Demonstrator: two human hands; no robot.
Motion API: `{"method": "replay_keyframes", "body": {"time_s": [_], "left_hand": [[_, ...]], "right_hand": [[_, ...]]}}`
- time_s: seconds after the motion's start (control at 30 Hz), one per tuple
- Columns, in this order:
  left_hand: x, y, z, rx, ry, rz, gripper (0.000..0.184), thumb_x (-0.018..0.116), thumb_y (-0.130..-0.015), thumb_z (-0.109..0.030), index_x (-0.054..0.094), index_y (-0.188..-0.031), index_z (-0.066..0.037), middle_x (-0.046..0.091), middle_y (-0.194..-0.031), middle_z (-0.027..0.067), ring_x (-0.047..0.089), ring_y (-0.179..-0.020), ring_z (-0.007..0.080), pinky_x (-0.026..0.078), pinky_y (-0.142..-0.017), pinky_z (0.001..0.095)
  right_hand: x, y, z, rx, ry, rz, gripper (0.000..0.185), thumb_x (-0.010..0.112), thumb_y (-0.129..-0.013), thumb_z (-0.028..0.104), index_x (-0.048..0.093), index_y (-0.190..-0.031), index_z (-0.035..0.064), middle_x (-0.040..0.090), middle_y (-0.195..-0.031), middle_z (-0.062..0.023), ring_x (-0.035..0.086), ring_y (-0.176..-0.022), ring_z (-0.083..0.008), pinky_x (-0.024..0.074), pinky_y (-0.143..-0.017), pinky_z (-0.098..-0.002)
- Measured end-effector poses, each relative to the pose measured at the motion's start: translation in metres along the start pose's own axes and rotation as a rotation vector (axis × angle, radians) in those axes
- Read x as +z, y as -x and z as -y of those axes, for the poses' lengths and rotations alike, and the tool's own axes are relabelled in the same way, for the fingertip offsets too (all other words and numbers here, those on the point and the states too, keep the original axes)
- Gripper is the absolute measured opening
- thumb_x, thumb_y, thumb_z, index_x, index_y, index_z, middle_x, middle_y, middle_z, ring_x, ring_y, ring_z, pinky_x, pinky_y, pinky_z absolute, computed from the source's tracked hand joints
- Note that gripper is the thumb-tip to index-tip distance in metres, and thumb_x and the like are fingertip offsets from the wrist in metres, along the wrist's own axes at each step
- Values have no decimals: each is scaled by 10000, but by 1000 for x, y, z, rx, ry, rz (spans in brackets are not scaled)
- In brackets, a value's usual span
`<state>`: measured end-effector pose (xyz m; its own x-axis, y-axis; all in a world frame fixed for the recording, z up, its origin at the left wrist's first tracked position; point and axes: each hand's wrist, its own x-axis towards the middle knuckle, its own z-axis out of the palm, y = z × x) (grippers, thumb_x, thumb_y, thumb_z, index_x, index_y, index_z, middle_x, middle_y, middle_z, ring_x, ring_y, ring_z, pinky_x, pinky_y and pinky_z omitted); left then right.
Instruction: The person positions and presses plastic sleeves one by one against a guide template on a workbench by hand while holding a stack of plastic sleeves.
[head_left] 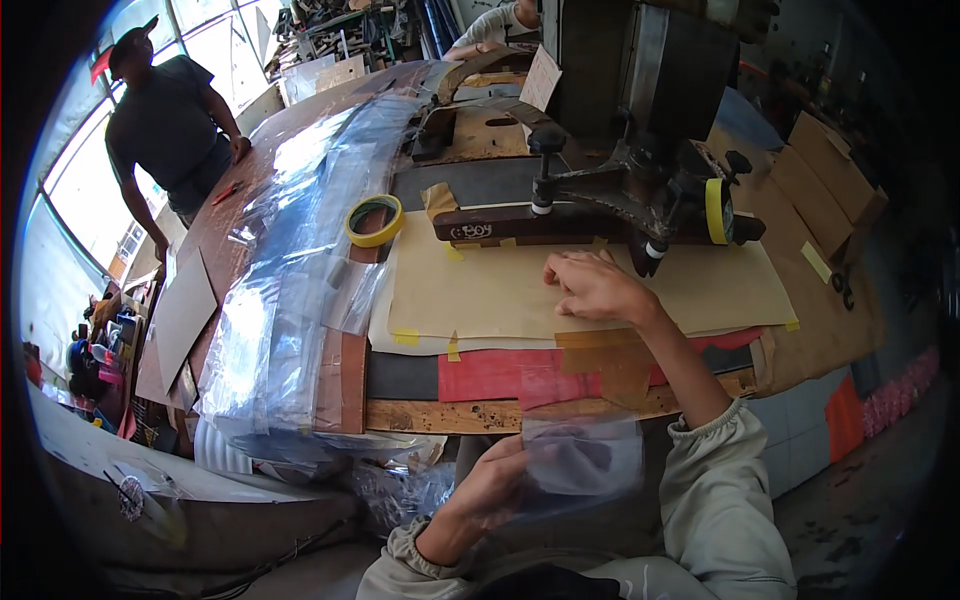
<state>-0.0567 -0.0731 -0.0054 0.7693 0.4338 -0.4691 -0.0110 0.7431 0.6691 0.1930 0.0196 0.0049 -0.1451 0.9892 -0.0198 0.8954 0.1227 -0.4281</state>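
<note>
Below the front edge of the table, my left hand (490,488) is closed on a clear plastic sheet (585,455), which hangs to its right and partly hides the fingers. My right hand (600,287) rests over a beige sheet (480,295), fingers loosely bent and thumb apart, with nothing visible in it. Bits of yellow tape (405,337) stick to the sheet's edges. Just behind that hand, a dark bar (600,226) of the press (640,180) lies across the sheet. Red material (490,375) and a brown translucent strip (625,365) show at the sheet's front.
A yellow tape roll (374,221) lies left of the sheet; another tape roll (716,212) hangs on the press. Clear plastic (290,270) covers the table's left. Scissors (843,288) and cardboard (825,185) are at right. One person (175,120) stands at left, another (495,25) behind.
</note>
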Motion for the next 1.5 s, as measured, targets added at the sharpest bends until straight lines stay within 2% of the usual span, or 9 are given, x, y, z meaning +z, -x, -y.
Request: {"method": "replay_keyframes", "body": {"time_s": [0.07,0.17,0.47,0.67,0.77,0.93,1.17,1.23,1.5], "left_hand": [[-2,-1,2,6,26,-4,370,518,-884,-116,492,-1191,89,563,-1169,124,559,-1010,153,442,-883,262],[-2,-1,4,-1,52,10,372,521,-879,-111,490,-1188,95,563,-1170,125,560,-1007,154,441,-884,262],[4,0,-8,-6,-50,-2,378,503,-876,-116,487,-1184,103,569,-1152,133,583,-954,146,477,-819,249],[-4,-4,4,-6,85,-2,356,511,-869,-105,498,-1163,95,589,-1082,119,594,-883,130,492,-749,228],[3,-3,4,-30,167,-17,333,521,-863,-89,510,-1145,87,601,-1032,101,594,-846,118,491,-715,220],[7,-4,8,-33,209,-56,301,530,-856,-67,528,-1120,78,606,-988,76,588,-806,105,485,-676,213],[-5,-5,17,-24,264,-48,281,501,-840,-20,539,-1096,90,599,-1064,132,593,-918,162,485,-795,259],[-8,-5,19,-26,340,14,285,493,-832,-4,538,-1096,96,594,-1085,143,586,-956,177,474,-839,273],[9,-2,8,-80,118,-214,296,488,-825,-6,536,-1101,91,599,-1071,126,581,-959,167,460,-859,270]], "right_hand": [[2,7,0,-29,53,-66,272,687,-678,182,527,-868,72,540,-953,-141,509,-988,-307,331,-875,-423],[3,14,7,-44,177,-194,211,650,-687,138,530,-854,88,544,-928,-119,512,-961,-285,348,-843,-429],[4,52,41,-97,387,-205,124,608,-747,77,568,-860,44,580,-908,-96,564,-885,-263,416,-759,-384],[28,84,52,39,194,-254,264,585,-807,96,561,-1038,-29,582,-1079,-147,564,-1007,-292,470,-849,-376],[33,90,58,105,125,-286,270,540,-799,78,551,-1016,-83,541,-1102,-185,568,-1016,-285,492,-870,-336],[46,92,58,33,327,-386,346,512,-811,61,517,-1091,-141,510,-1133,-212,476,-1163,-296,465,-919,-302],[54,93,63,80,567,-411,365,505,-792,50,530,-1111,-127,503,-1116,-205,415,-1216,-336,382,-1008,-318],[56,93,65,87,561,-431,364,502,-793,51,533,-1111,-123,508,-1111,-199,416,-1215,-342,401,-989,-330],[64,94,70,159,592,-482,380,517,-784,85,552,-1124,-81,542,-1091,-191,501,-1080,-281,445,-897,-320]]}}
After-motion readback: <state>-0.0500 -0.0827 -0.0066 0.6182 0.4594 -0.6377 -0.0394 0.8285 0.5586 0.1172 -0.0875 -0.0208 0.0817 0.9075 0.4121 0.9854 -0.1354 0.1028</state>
